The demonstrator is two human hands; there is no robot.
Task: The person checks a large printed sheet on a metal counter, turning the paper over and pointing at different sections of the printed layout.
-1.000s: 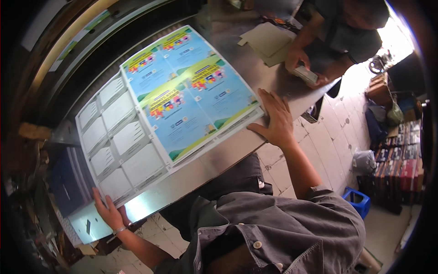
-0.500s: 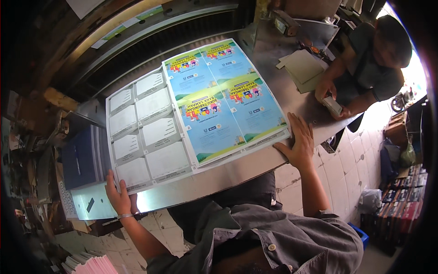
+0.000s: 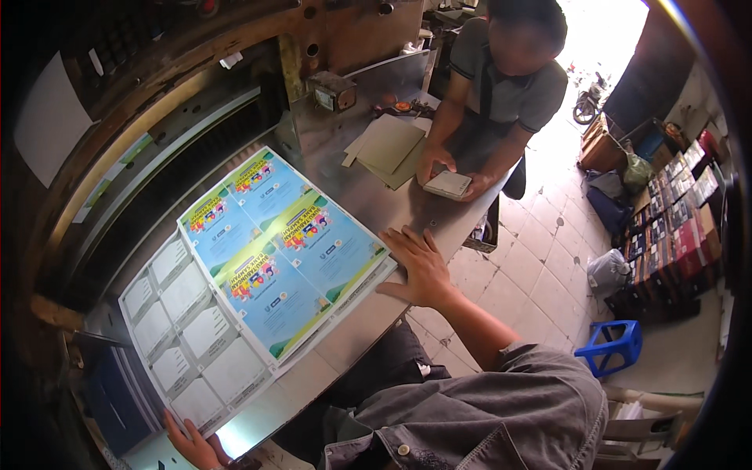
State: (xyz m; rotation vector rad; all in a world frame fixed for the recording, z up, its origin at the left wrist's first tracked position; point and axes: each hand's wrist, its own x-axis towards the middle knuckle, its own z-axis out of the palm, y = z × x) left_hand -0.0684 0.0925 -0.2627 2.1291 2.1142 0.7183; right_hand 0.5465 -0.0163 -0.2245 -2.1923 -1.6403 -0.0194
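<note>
Head view, only view on file. Right hand (image 3: 421,266) lies flat on table (image 3: 368,196), fingers spread, nothing pinched; fingertips touch the near corner of the printed sheet stack (image 3: 274,254), apparently to square it and stop it sliding. Stack sits just left of that hand: colourful blue/green poster sheets on top, overlapping a grey-white sheet of label panels (image 3: 184,329) further left. Left hand (image 3: 192,446) at the far-left end, lower frame edge, fingers open, laid on the pale sheet's corner; palm partly cut off, so exact grip cannot be told beyond open. Hands bracket the stack at opposite ends, prob. for alignment.

Beyond right hand, across table: a second person holds a small white block (image 3: 448,185) w/ both hands; brown card sheets (image 3: 388,145) beside it. Blue stool (image 3: 611,348) on floor, well right of the right hand.
</note>
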